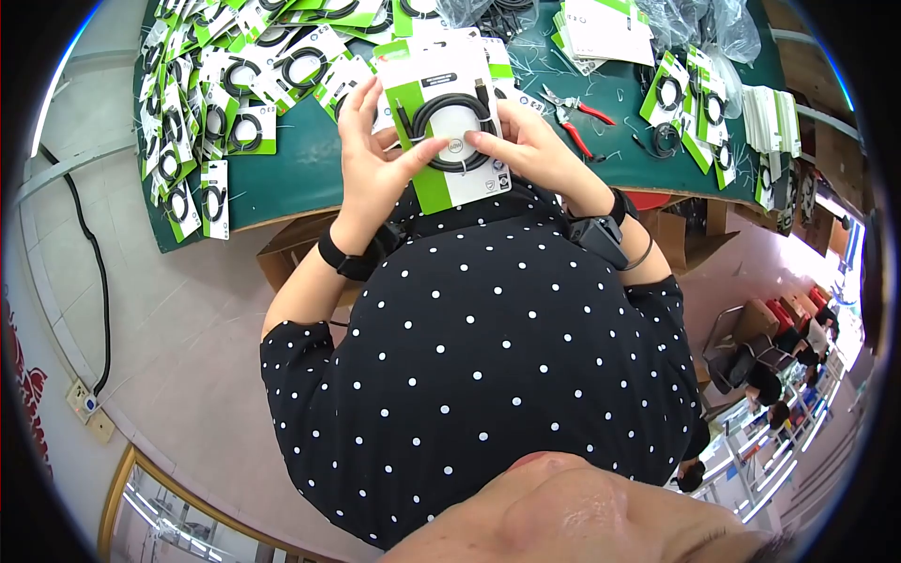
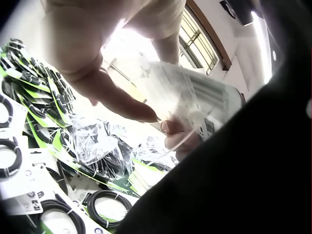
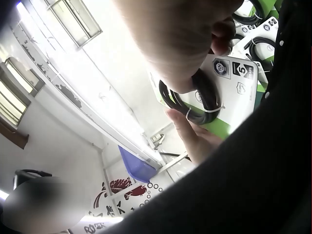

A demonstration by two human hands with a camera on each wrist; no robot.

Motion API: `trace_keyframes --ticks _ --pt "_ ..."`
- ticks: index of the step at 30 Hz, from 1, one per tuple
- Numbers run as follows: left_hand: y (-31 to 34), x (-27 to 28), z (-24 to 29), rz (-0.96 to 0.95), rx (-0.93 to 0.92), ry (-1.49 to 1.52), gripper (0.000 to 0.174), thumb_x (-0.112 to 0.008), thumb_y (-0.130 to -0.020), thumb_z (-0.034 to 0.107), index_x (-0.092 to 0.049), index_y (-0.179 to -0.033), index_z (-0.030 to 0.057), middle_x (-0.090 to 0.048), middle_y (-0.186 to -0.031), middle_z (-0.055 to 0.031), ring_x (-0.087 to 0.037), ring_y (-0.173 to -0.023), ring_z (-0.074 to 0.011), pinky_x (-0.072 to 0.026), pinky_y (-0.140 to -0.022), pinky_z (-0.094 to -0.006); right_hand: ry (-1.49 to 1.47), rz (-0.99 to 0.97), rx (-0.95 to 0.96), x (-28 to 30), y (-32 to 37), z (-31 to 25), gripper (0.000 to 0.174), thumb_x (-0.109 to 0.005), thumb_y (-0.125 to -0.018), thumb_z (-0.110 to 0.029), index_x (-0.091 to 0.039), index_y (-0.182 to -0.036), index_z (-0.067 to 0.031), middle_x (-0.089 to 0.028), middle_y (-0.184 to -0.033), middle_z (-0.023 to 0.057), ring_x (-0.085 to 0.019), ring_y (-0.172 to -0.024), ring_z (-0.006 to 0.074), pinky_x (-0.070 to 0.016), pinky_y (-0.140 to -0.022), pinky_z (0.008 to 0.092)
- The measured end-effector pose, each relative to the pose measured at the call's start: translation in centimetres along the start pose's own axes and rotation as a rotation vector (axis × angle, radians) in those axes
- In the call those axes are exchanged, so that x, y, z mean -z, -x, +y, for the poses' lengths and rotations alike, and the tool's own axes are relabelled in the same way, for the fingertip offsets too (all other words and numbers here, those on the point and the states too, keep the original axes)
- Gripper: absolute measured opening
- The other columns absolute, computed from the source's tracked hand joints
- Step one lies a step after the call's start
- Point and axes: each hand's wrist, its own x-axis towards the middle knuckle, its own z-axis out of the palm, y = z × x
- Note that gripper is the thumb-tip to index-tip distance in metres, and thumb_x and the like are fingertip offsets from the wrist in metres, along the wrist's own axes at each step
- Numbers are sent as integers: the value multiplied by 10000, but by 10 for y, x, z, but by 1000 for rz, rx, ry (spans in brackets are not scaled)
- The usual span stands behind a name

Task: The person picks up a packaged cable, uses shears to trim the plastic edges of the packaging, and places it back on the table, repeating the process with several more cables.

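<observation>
Both hands hold a white and green cable card (image 1: 435, 194) up in front of the body at the table's near edge. A black cable (image 1: 457, 100) lies coiled on its face, fastened with thin ties (image 3: 188, 113). My left hand (image 1: 369, 161) grips the card's left side, thumb across the front and fingers spread behind. My right hand (image 1: 544, 158) grips the right side, its thumb pressing near the round label (image 1: 456, 145) inside the coil. In the left wrist view the card's printed back (image 2: 187, 90) shows, with right fingertips (image 2: 178, 139) against it.
Many carded cables (image 1: 246, 131) pile up on the green table (image 1: 282, 188) to the left. Red-handled pliers (image 1: 577, 117) lie behind the right hand. A stack of cards (image 1: 605, 33), clear plastic bags (image 1: 732, 33) and more carded cables (image 1: 668, 92) occupy the back and right.
</observation>
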Motion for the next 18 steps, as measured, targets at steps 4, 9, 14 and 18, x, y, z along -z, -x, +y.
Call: trace_keyframes --ticks 4,9,14,18 --pt "-12 15 -13 -168 298 20 400 -696 -825 85 -514 -1166 -18 -548 -1224 -139 -607 -996 -185 -511 -826 -312 -4 -20 19 -4 0 -2 369 -660 -860 -307 -565 -1028 7 -573 -765 24 -508 -670 76 -421 -572 242" --pt "-9 13 -16 -171 444 140 377 -641 -873 114 -507 -1197 -26 -631 -1071 -86 -610 -977 -149 -506 -834 -282 45 2 65 2 6 -19 373 -660 -860 -288 -563 -1062 9 -571 -761 31 -506 -673 86 -419 -581 247" --pt "-13 17 -8 -188 534 163 362 -639 -874 120 -525 -1188 -21 -627 -1087 -84 -615 -964 -145 -505 -831 -273 80 -24 148 15 9 -19 323 -673 -847 -159 -557 -1111 -13 -586 -942 27 -536 -753 53 -432 -609 206" --pt "-11 18 -12 -247 576 178 358 -639 -874 121 -528 -1185 -17 -622 -1101 -83 -612 -967 -140 -506 -827 -272 453 55 519 24 12 -49 278 -715 -785 -135 -612 -1027 -45 -587 -921 28 -569 -745 111 -452 -616 232"
